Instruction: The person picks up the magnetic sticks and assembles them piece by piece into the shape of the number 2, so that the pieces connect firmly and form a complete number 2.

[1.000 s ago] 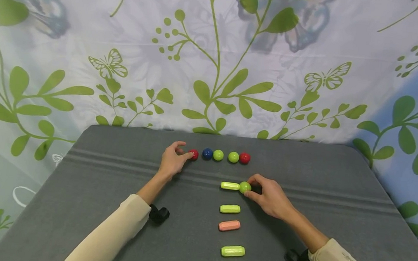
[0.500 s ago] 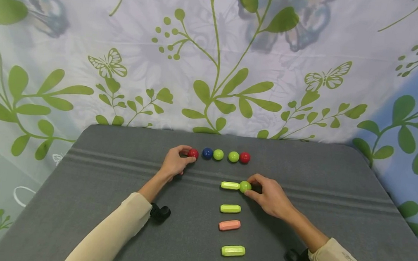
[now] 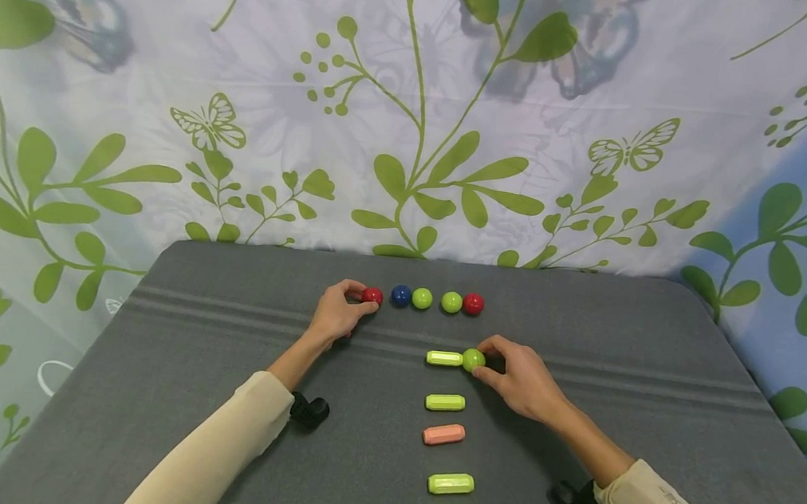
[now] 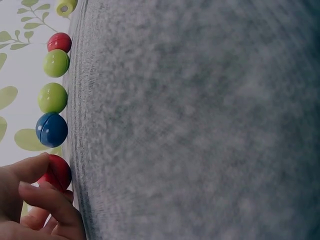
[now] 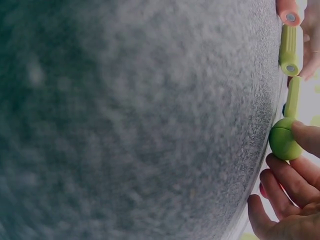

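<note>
My left hand (image 3: 337, 310) pinches a red ball (image 3: 372, 296) between thumb and fingers at the left end of a row of balls. In the left wrist view the same red ball (image 4: 59, 172) shows beside the fingertips. To its right sit a blue ball (image 3: 401, 296) and a light green ball (image 3: 422, 298), close together. My right hand (image 3: 524, 379) holds a green ball (image 3: 473, 360) between thumb and fingers. This ball meets the right end of a yellow-green stick (image 3: 444, 358), as the green ball (image 5: 285, 140) also does in the right wrist view.
Another light green ball (image 3: 451, 302) and a red ball (image 3: 473, 304) sit together at the back. Below the held stick lie yellow-green sticks (image 3: 444, 402) and a salmon stick (image 3: 443, 434) in a column. A leaf-patterned cloth (image 3: 414, 125) hangs behind the grey table (image 3: 226, 300).
My left fingers have moved slightly right and closed round the red ball, which they only touched at its left side before. The right hand and its green ball stay in place.
</note>
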A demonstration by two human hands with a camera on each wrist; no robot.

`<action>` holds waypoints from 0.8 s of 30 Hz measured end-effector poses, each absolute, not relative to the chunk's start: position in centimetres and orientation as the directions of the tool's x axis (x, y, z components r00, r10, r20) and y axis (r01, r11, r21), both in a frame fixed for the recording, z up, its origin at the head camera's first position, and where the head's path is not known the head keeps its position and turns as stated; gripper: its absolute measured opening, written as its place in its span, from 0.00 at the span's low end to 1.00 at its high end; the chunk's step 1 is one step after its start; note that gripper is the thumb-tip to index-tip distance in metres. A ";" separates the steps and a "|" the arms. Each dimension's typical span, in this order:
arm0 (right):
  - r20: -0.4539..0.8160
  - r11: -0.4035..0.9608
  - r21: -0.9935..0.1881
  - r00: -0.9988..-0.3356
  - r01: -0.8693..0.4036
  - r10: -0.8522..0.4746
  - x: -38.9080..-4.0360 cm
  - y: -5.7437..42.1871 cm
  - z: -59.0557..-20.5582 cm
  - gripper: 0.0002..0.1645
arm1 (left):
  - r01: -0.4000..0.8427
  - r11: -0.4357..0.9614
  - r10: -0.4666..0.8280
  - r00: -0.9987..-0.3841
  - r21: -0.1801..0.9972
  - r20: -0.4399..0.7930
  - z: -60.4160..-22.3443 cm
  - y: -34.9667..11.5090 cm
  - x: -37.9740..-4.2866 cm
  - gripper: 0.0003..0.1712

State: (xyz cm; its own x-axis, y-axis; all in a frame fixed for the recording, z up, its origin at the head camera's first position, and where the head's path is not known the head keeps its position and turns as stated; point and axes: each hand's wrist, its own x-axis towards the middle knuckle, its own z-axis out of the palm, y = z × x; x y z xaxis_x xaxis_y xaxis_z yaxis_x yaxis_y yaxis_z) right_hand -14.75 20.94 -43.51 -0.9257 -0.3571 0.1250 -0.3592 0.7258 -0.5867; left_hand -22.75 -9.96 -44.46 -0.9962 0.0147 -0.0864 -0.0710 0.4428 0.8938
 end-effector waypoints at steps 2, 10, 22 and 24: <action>0.126 0.726 -0.587 -0.926 -0.359 -0.356 -14.8 20.9 -43.5 0.15 | -0.060 0.459 0.010 -0.997 0.887 -0.073 -44.5 -10.0 -22.7 0.23; 0.119 0.725 -0.591 -0.928 -0.353 -0.354 -14.7 20.9 -43.5 0.14 | -0.026 0.491 0.010 -0.999 0.871 -0.036 -44.7 -10.2 -22.8 0.23; 0.114 0.733 -0.584 -0.929 -0.349 -0.351 -14.8 21.0 -43.5 0.15 | 0.127 0.598 0.169 -0.985 0.791 0.030 -43.9 -9.6 -20.6 0.21; 0.119 0.730 -0.585 -0.927 -0.355 -0.355 -14.8 21.0 -43.5 0.15 | 0.153 0.613 0.211 -0.977 0.775 0.026 -43.6 -9.3 -20.0 0.19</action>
State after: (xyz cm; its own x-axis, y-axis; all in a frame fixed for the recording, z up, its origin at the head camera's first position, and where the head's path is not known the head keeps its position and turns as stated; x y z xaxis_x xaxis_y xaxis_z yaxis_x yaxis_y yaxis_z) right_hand -14.81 20.99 -43.49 -0.9272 -0.3550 0.1193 -0.3546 0.7296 -0.5848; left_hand -19.97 -9.26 -43.64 -0.9771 0.2110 0.0265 0.1533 0.6128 0.7752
